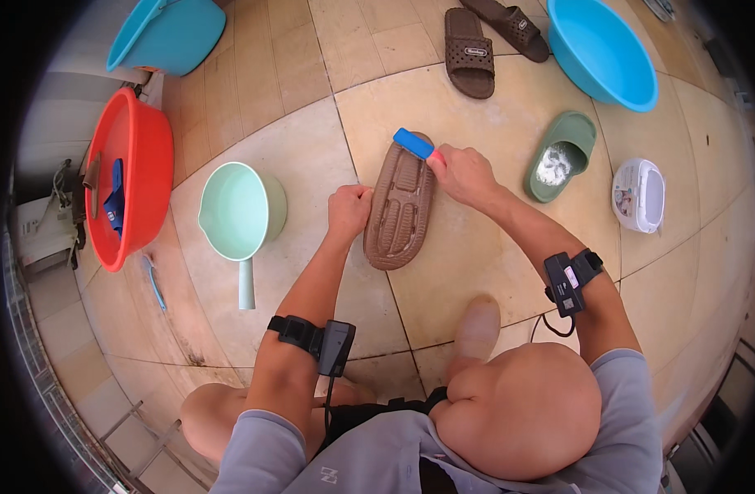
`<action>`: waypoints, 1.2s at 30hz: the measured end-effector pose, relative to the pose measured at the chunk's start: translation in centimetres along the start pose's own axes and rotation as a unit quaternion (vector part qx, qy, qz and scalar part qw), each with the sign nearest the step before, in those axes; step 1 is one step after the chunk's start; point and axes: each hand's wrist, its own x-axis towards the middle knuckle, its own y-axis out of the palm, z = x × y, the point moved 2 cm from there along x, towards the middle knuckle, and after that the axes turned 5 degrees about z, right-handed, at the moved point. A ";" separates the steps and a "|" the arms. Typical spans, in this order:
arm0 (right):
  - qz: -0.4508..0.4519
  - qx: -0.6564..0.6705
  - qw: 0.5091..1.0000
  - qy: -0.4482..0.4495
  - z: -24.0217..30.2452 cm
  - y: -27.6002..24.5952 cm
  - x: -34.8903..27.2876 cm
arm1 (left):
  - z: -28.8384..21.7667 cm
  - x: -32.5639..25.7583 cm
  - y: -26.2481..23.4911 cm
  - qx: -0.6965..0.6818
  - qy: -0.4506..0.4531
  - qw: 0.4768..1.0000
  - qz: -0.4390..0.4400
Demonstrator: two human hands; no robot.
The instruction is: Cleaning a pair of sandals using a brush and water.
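A brown slipper (pixel 399 210) lies with its ridged sole facing up in front of me. My left hand (pixel 350 212) is closed on its left edge. In my right hand (pixel 466 174) is a small brush (pixel 414 143) with a blue head and a reddish handle. The brush head rests at the far end of the sole; its bristles are hidden beneath it. Right of my right hand sits a green slipper (pixel 559 156) with a patch of white powder inside.
At left are a mint-green dipper (pixel 236 210), a red basin (pixel 151 177) holding slippers, and a thin blue brush-like stick (pixel 156 284). A blue bucket (pixel 180 37) stands far left. Brown slippers (pixel 469 53) and a blue basin (pixel 604 49) lie far right, a white tub (pixel 638 196) nearer.
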 end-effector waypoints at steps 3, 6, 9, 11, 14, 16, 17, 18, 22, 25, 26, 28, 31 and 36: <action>0.053 -0.053 0.996 -0.041 2.7 0.7 -0.3 | 0.4 -0.4 0.0 0.011 -0.013 1.000 -0.009; 0.017 -0.092 0.996 0.006 1.9 -1.1 1.0 | -1.0 -0.5 0.7 -0.011 0.007 1.000 -0.023; 0.160 -0.132 0.974 -0.093 6.0 0.9 -1.4 | 0.5 -0.6 -0.6 0.065 0.006 0.997 -0.035; 0.099 -0.110 0.988 -0.041 3.5 0.0 0.4 | 0.6 -1.1 0.3 0.034 0.016 0.998 -0.044; 0.066 -0.035 0.995 0.063 -1.2 -1.5 3.4 | -0.6 -0.9 0.6 -0.003 0.001 0.999 -0.032; 0.060 0.040 0.993 0.093 -2.3 -1.5 3.2 | -1.0 -1.0 0.2 -0.010 -0.014 1.000 -0.019; 0.056 0.039 0.994 0.087 -2.8 -0.9 2.5 | -0.4 -0.8 0.2 0.001 -0.012 0.999 -0.031; 0.044 0.075 0.991 0.099 -3.5 0.6 0.4 | 0.4 -0.9 0.0 0.014 -0.013 0.999 -0.041; 0.052 0.152 0.978 0.133 -6.5 1.4 -1.9 | 0.5 0.1 0.9 0.096 0.047 0.992 -0.062; 0.042 0.156 0.974 0.159 -6.7 2.5 -5.6 | -1.1 -0.7 -0.1 0.002 -0.027 0.999 0.021; 0.032 0.161 0.977 0.139 -5.5 2.4 -4.2 | -0.8 -0.5 0.0 0.009 -0.025 1.000 0.017; 0.014 0.169 0.981 0.094 -3.8 1.9 -1.6 | 0.4 -0.3 0.6 0.048 0.002 0.998 -0.027; -0.001 0.194 0.980 0.049 -6.1 5.2 -6.5 | -0.2 0.5 0.0 0.071 0.019 0.996 -0.046; -0.037 0.204 0.974 0.089 -6.7 8.1 -10.6 | -0.9 -0.3 0.3 0.042 -0.022 0.999 0.022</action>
